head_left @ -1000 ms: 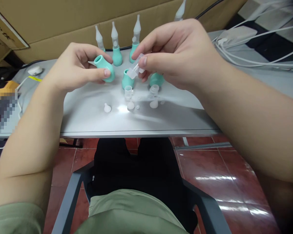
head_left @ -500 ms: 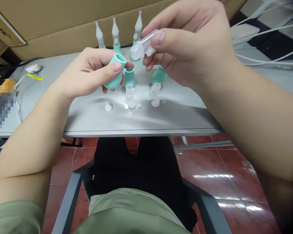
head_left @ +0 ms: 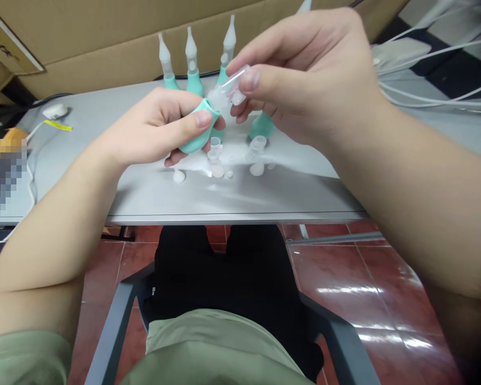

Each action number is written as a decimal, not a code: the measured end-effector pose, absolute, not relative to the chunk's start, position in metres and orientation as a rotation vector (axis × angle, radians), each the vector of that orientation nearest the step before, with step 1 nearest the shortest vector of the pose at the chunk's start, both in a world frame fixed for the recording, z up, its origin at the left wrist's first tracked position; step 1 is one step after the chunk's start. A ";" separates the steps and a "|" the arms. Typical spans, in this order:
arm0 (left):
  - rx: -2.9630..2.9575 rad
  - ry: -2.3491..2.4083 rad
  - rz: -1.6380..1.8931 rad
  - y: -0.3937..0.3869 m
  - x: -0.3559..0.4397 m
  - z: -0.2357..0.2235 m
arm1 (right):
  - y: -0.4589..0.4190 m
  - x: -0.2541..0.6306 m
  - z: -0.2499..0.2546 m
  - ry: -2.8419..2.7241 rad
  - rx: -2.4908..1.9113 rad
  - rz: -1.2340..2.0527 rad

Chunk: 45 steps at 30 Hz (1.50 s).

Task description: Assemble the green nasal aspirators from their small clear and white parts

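My left hand (head_left: 160, 128) grips a teal rubber bulb (head_left: 198, 135), its open mouth turned up and to the right. My right hand (head_left: 304, 75) pinches a clear plastic tube piece (head_left: 229, 88) between thumb and fingers. The tube's lower end sits at the bulb's mouth, touching it. Both hands hover above the grey table (head_left: 144, 187). Just below them lie small clear and white parts (head_left: 215, 160).
Three assembled teal bulbs with white pointed tips (head_left: 191, 64) stand at the back, in front of a cardboard box (head_left: 104, 32). Another loose teal bulb (head_left: 261, 127) stands under my right hand. White cables (head_left: 433, 69) run at the right. The table edge is close to my lap.
My right hand has come down and left, bringing the clear tube to the mouth of the bulb. My left hand has shifted right and tilted the bulb toward it.
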<state>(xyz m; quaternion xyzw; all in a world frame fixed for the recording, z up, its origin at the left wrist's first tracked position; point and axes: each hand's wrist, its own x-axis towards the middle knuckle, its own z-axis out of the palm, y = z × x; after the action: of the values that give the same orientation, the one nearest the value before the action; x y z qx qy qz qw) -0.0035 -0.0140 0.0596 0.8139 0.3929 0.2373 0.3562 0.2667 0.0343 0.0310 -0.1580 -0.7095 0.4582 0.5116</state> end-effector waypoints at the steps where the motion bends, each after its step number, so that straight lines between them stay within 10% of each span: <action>1: 2.101 1.016 0.623 -0.015 -0.003 0.060 | 0.034 0.267 0.031 -1.712 -0.377 1.096; 45: 2.228 1.065 0.634 -0.011 0.002 0.052 | 0.041 0.280 0.027 -1.974 -0.327 0.943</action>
<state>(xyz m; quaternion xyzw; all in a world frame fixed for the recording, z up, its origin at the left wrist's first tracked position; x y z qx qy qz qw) 0.0021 -0.0114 0.0522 0.8359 0.3996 0.2377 0.2917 0.2798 0.0411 0.0274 -0.1320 -0.7977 0.3812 0.4483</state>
